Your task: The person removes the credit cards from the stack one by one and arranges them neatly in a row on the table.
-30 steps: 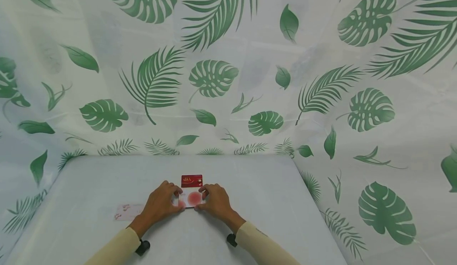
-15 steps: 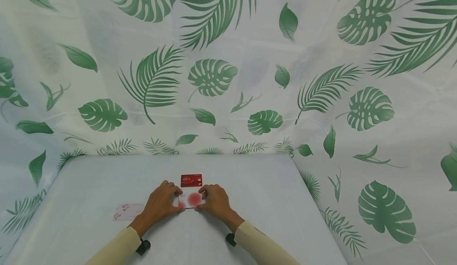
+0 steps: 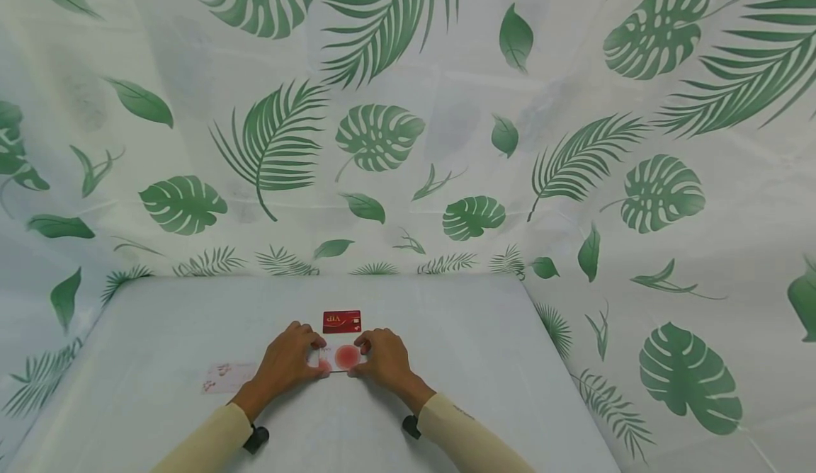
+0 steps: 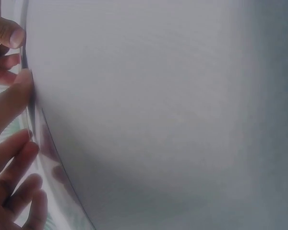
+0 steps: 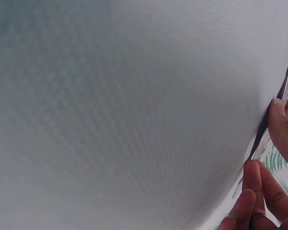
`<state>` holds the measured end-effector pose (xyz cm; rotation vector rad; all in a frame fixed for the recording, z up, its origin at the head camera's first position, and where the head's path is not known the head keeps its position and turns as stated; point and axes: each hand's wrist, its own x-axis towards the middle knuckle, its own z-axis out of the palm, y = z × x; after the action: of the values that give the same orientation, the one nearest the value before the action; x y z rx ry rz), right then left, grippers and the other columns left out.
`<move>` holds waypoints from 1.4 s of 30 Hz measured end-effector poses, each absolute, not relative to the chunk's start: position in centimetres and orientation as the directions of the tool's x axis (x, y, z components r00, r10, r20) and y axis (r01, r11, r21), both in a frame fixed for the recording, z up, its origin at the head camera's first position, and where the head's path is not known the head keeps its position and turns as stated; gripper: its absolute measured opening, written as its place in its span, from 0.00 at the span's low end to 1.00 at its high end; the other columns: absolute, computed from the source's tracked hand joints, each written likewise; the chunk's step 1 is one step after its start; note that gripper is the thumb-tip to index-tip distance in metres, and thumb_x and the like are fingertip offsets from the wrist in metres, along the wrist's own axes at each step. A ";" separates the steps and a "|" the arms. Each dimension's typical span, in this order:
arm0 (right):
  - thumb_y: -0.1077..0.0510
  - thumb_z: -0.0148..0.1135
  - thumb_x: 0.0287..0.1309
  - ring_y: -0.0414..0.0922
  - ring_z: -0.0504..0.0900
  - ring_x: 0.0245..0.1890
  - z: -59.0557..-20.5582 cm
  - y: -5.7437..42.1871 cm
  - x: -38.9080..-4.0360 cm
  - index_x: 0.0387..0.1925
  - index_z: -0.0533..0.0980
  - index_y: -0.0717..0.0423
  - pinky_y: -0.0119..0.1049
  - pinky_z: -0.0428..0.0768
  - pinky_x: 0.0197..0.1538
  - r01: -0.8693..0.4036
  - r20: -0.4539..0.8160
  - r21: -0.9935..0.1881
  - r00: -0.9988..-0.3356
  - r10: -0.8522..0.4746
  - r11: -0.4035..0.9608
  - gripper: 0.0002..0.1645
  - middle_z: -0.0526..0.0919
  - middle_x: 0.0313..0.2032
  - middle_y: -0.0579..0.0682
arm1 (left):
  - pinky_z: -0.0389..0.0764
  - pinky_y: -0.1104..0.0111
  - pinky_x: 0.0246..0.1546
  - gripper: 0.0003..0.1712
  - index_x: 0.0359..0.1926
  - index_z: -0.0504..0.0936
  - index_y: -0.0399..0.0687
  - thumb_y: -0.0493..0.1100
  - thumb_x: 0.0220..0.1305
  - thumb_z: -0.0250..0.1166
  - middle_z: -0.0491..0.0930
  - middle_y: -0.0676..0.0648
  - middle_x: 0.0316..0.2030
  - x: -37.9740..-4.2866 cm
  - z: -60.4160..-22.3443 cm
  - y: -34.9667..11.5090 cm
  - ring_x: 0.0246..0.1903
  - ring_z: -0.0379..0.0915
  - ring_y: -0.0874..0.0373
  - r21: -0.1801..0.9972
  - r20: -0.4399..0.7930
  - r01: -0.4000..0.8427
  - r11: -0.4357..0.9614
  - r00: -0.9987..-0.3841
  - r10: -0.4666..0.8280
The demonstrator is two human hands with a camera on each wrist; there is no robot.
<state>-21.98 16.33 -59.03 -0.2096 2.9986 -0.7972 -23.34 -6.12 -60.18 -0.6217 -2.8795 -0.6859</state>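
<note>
Watching through the head view, I'm seeing the left hand (image 3: 288,357) and the right hand (image 3: 385,360) both pinching the pale card (image 3: 347,357), thumbs bracing its near edge and fingers curling toward its far corners. The card is sitting between them, just on the near side of the red VIP card (image 3: 341,322); the flowered card (image 3: 224,378) is lying on the white table (image 3: 465,345), off to the left and partly hidden by the left hand's wrist. In my judgement, handling it well is asking for matched, light pressure from both thumbs, so the card isn't bowing, and for both hands moving together, so it isn't twisting or nudging the red one.

Comparing with a second ago, I'm finding the hands keeping almost the same place. The pale card's far edge is showing slightly lower, with more table appearing beyond it; I'm reading a small tilt, though my viewpoint is drifting a little too.

In the left wrist view I'm looking nearly edge-on: the thumb is pressing a dark rim, probably the card's, with the other hand's fingertips closing in above.

In the right wrist view, that thumb is pressing the same thin edge. I'm not able to tell whether the card is touching the table.
</note>
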 end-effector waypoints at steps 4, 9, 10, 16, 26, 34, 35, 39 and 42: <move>0.47 0.90 0.42 0.36 0.73 0.34 -59.0 16.4 -21.9 0.48 0.88 0.48 0.32 0.75 0.40 -0.126 0.013 -0.501 -0.990 -0.139 0.856 0.29 0.84 0.31 0.40 | 0.84 0.62 0.44 0.29 0.43 0.92 0.52 0.59 0.41 0.89 0.83 0.54 0.35 -23.5 -60.4 -6.2 0.41 0.72 0.59 0.388 0.204 0.422 0.819 -0.906 0.370; 0.47 0.90 0.42 0.36 0.74 0.35 -58.9 16.4 -21.8 0.48 0.88 0.48 0.32 0.75 0.40 -0.134 0.024 -0.497 -0.990 -0.140 0.857 0.29 0.85 0.32 0.40 | 0.84 0.63 0.43 0.29 0.43 0.92 0.53 0.59 0.40 0.89 0.83 0.54 0.35 -23.5 -60.5 -6.3 0.40 0.72 0.59 0.381 0.225 0.437 0.815 -0.899 0.376; 0.47 0.90 0.42 0.36 0.73 0.34 -58.9 16.4 -21.8 0.48 0.88 0.48 0.32 0.75 0.40 -0.135 0.026 -0.494 -0.990 -0.140 0.859 0.29 0.85 0.32 0.40 | 0.84 0.63 0.42 0.29 0.43 0.93 0.53 0.59 0.39 0.89 0.83 0.54 0.35 -23.5 -60.5 -6.3 0.40 0.72 0.59 0.380 0.230 0.439 0.814 -0.897 0.377; 0.47 0.90 0.42 0.36 0.73 0.34 -58.9 16.3 -21.8 0.48 0.89 0.48 0.33 0.74 0.41 -0.139 0.034 -0.476 -0.990 -0.140 0.868 0.29 0.86 0.32 0.41 | 0.83 0.63 0.42 0.30 0.44 0.94 0.53 0.59 0.39 0.90 0.84 0.53 0.36 -23.5 -60.5 -6.4 0.40 0.72 0.59 0.371 0.232 0.441 0.817 -0.896 0.378; 0.42 0.88 0.44 0.37 0.75 0.35 -58.9 16.8 -22.2 0.50 0.88 0.49 0.34 0.77 0.43 -0.144 0.059 -0.512 -0.989 -0.133 0.847 0.31 0.86 0.31 0.41 | 0.84 0.60 0.45 0.35 0.49 0.92 0.50 0.61 0.41 0.89 0.85 0.52 0.38 -23.7 -60.0 -6.5 0.42 0.73 0.58 0.399 0.223 0.434 0.808 -0.901 0.373; 0.41 0.86 0.48 0.38 0.76 0.37 -59.1 17.4 -23.1 0.53 0.87 0.48 0.36 0.78 0.46 -0.157 0.080 -0.528 -0.988 -0.136 0.835 0.31 0.86 0.32 0.41 | 0.83 0.61 0.44 0.40 0.54 0.90 0.51 0.64 0.40 0.88 0.86 0.52 0.39 -24.2 -59.7 -6.7 0.43 0.72 0.58 0.413 0.228 0.428 0.804 -0.903 0.363; 0.43 0.86 0.48 0.38 0.76 0.37 -59.1 17.4 -23.2 0.52 0.87 0.48 0.37 0.78 0.46 -0.163 0.087 -0.530 -0.987 -0.138 0.832 0.31 0.86 0.32 0.41 | 0.83 0.61 0.44 0.40 0.54 0.90 0.51 0.64 0.41 0.88 0.86 0.52 0.40 -24.3 -59.7 -6.7 0.43 0.72 0.57 0.416 0.225 0.425 0.804 -0.905 0.362; 0.45 0.86 0.48 0.39 0.76 0.37 -58.9 17.6 -23.5 0.52 0.87 0.48 0.38 0.78 0.47 -0.167 0.099 -0.530 -0.986 -0.135 0.831 0.29 0.86 0.32 0.41 | 0.82 0.61 0.44 0.40 0.55 0.89 0.50 0.62 0.42 0.88 0.86 0.52 0.41 -24.5 -59.7 -6.8 0.44 0.72 0.57 0.432 0.222 0.416 0.800 -0.909 0.353; 0.45 0.86 0.49 0.39 0.76 0.37 -58.8 17.7 -23.7 0.53 0.86 0.48 0.38 0.78 0.47 -0.164 0.101 -0.531 -0.986 -0.131 0.831 0.30 0.86 0.33 0.42 | 0.82 0.60 0.44 0.39 0.56 0.89 0.50 0.60 0.43 0.88 0.86 0.51 0.41 -24.5 -59.5 -6.8 0.44 0.73 0.57 0.439 0.231 0.420 0.794 -0.907 0.352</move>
<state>-23.65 17.65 -58.78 -0.2470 3.0637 -0.8968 -24.52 -6.80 -59.46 -0.6147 -2.8442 -0.7440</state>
